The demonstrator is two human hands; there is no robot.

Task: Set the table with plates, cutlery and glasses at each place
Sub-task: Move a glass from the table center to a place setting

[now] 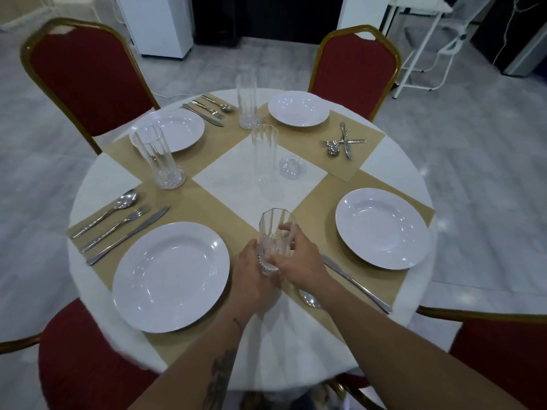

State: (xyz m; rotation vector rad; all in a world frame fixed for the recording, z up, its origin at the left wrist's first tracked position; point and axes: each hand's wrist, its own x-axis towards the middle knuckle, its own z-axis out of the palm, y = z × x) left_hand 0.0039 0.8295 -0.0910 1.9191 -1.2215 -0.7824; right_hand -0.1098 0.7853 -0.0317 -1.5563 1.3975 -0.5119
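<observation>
Held glass: a cut glass (276, 232) is held upright, empty, between the near plate (170, 276) and the right plate (382, 228); whether its base touches the mat cannot be told.
Other glasses: one (158, 158) is stood just beside the far-left plate (183, 128), one (246, 99) between the two far places, one (264, 155) at the centre. All are empty. A fourth (292, 167) is seen base-on just beside the centre one; whether it lies or stands cannot be told.
Plates: four white plates, the far plate (298, 108) included, are each set on a mat (201, 202), with nothing on them.
Left hand (251, 273): curled round the base of the held glass.
Right hand (299, 258): fingers wrapped round the glass's middle from the right.
Cutlery: spoon, fork and knife (118, 226) are laid in a row left of the near plate; a second set (207, 109) is laid near the far-left plate; a crossed pile (340, 142) is left near the far plate; a knife (355, 284) and a partly hidden spoon (309, 298) lie near the right plate.
Table (103, 179): round, covered in white cloth.
Room: red chairs (85, 81) with gold frames are set around; grey floor.
</observation>
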